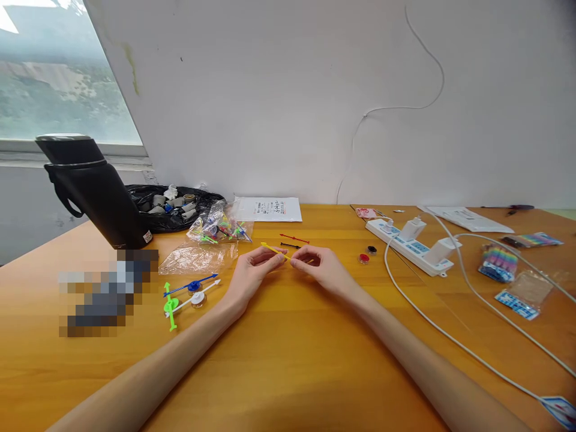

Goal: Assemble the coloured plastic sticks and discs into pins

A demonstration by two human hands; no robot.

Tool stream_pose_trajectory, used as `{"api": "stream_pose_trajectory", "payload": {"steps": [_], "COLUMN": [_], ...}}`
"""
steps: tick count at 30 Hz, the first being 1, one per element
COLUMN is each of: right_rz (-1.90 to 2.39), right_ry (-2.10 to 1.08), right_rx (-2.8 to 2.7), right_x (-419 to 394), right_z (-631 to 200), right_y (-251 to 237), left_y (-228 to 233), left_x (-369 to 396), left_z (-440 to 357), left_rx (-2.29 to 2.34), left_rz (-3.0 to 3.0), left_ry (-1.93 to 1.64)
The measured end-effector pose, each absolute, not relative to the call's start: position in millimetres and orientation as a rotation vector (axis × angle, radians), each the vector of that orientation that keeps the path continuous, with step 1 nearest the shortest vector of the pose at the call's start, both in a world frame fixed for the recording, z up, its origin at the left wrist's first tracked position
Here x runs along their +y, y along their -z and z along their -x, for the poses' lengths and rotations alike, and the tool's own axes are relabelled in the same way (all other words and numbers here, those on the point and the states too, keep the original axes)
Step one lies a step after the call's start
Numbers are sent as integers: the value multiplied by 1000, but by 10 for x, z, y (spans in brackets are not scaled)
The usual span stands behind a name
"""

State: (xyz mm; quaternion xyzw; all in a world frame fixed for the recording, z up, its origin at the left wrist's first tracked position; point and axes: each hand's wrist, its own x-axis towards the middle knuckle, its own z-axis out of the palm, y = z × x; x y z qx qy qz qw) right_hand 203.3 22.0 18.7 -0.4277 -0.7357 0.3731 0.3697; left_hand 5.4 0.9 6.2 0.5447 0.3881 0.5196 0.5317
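Wooden table (288,360), both hands (288,267) pinching yellow stick (274,250), long axis left-right, tip pointing up-left

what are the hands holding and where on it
Both hands hold one yellow stick. The left hand pinches it near its middle, the right hand at its near end; its far tip pokes out to the left.

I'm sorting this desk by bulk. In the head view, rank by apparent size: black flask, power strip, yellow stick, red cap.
1. black flask
2. power strip
3. yellow stick, held between left hand and right hand
4. red cap
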Motion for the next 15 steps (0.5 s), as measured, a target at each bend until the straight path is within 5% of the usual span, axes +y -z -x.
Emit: {"api": "stream_pose_trajectory", "payload": {"steps": [15], "right_rz": [1071], "right_ry": [-1054], "right_rx": [-1836], "right_x": [234], "right_z": [-2043], "right_y": [-198], "left_y": [-3], "left_x": [70], "left_z": [-41], "left_rx": [918], "left_rz": [-1317], "left_ry": [-1212]}}
